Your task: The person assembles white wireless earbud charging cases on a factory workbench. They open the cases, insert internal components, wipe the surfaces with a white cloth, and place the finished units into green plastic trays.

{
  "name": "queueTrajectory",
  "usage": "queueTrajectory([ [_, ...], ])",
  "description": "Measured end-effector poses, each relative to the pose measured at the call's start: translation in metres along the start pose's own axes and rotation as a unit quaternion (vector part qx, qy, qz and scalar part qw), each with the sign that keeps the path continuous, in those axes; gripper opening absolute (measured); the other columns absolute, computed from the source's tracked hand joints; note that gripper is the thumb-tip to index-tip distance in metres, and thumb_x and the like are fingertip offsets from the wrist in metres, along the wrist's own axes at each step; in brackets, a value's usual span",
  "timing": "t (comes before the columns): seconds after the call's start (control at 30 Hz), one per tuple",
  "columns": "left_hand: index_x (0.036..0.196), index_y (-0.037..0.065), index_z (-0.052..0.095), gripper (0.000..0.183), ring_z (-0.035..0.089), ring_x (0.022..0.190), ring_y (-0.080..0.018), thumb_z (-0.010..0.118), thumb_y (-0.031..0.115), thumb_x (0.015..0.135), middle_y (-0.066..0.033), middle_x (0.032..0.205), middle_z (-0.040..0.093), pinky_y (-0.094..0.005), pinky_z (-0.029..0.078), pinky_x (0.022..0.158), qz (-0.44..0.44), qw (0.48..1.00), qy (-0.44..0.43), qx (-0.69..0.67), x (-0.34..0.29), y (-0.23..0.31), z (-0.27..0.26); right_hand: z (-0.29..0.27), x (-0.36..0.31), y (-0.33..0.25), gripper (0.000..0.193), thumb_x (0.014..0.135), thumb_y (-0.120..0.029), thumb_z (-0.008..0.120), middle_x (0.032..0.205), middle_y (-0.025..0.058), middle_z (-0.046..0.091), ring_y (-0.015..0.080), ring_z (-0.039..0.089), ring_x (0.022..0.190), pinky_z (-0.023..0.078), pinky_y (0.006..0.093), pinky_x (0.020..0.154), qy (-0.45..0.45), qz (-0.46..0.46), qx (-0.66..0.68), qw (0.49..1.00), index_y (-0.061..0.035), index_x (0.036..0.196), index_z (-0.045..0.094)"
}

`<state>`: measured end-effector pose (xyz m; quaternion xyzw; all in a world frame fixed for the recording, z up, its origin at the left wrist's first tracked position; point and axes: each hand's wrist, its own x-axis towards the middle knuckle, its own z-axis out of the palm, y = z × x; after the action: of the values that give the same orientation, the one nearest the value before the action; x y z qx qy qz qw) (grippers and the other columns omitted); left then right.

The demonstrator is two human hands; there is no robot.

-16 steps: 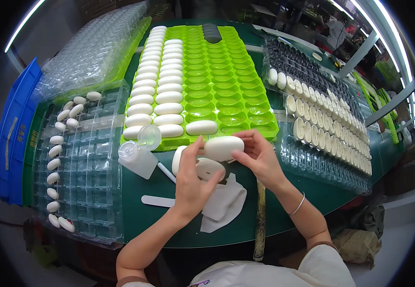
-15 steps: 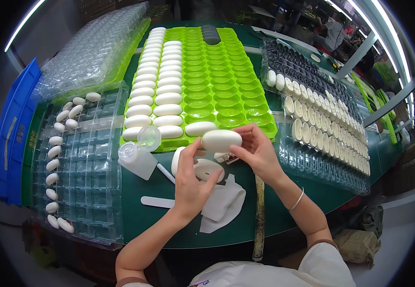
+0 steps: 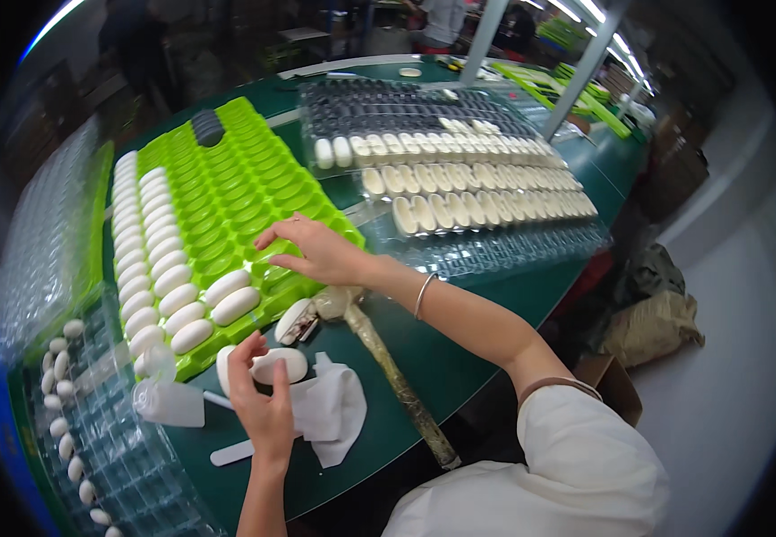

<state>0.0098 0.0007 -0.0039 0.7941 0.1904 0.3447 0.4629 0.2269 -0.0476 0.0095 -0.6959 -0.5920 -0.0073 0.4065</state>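
My right hand (image 3: pixel 321 253) hovers empty over the lime-green tray (image 3: pixel 213 353), fingers parted and slightly curled. Beside it, two smooth white oval cases (image 3: pixel 236 306) sit at the near end of the tray's third column; the two columns to their left hold more of them. My left hand (image 3: pixel 264 403) is open at the tray's near edge, thumb apart from the fingers. Right behind its fingers lie two white oval pieces (image 3: pixel 282 365), partly hidden. Another white oval (image 3: pixel 295 322), with small parts showing at its side, rests between the tray and a tape-wrapped mallet (image 3: pixel 339 304).
Near my left hand are a white cloth (image 3: pixel 334 407), a white flat stick (image 3: pixel 231 453) and a translucent bottle (image 3: pixel 169 403). A clear tray (image 3: pixel 137 447) with small white ovals stands left. Trays of open cream shells (image 3: pixel 460 210) and dark parts (image 3: pixel 379 103) fill the right.
The white oval case has left my hands and now sits in the green tray's third column. My right hand has let go and opened. The view has swung to the right.
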Motion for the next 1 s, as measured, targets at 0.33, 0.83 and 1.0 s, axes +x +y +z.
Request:
queueTrajectory([
  [0.33, 0.102, -0.002, 0.05, 0.025, 0.051, 0.086, -0.0209, 0.051, -0.002, 0.076, -0.0116, 0.092, 0.054, -0.0312, 0.039, 0.081, 0.01, 1.0, -0.011, 0.017, -0.007, 0.009, 0.007, -0.286, -0.254, 0.143, 0.017, 0.076, -0.018, 0.057, 0.085, 0.012, 0.062, 0.0236, 0.059, 0.084, 0.045, 0.033, 0.075, 0.375, 0.365, -0.362, 0.771, -0.0037, 0.085, 0.061],
  [0.83, 0.086, 0.0, 0.055, 0.014, 0.054, 0.078, -0.0215, 0.053, -0.007, 0.074, -0.011, 0.082, 0.056, -0.0299, 0.042, 0.074, 0.148, 0.982, 0.051, 0.101, 0.006, 0.001, -0.002, -0.148, -0.125, 0.029, 0.017, 0.069, -0.02, 0.068, 0.082, 0.0073, 0.053, 0.024, 0.052, 0.082, 0.04, 0.0333, 0.074, 0.149, 0.115, -0.243, 0.952, -0.006, 0.074, 0.061],
  [1.0, 0.086, 0.004, 0.059, 0.022, 0.053, 0.078, -0.0247, 0.058, -0.007, 0.068, -0.0093, 0.082, 0.057, -0.0327, 0.042, 0.068, 0.183, 0.978, 0.027, 0.095, 0.005, 0.01, -0.003, -0.101, -0.104, 0.042, 0.023, 0.066, -0.032, 0.069, 0.081, 0.007, 0.049, 0.0233, 0.049, 0.08, 0.038, 0.0381, 0.071, 0.084, 0.164, -0.323, 0.928, -0.0093, 0.068, 0.063],
])
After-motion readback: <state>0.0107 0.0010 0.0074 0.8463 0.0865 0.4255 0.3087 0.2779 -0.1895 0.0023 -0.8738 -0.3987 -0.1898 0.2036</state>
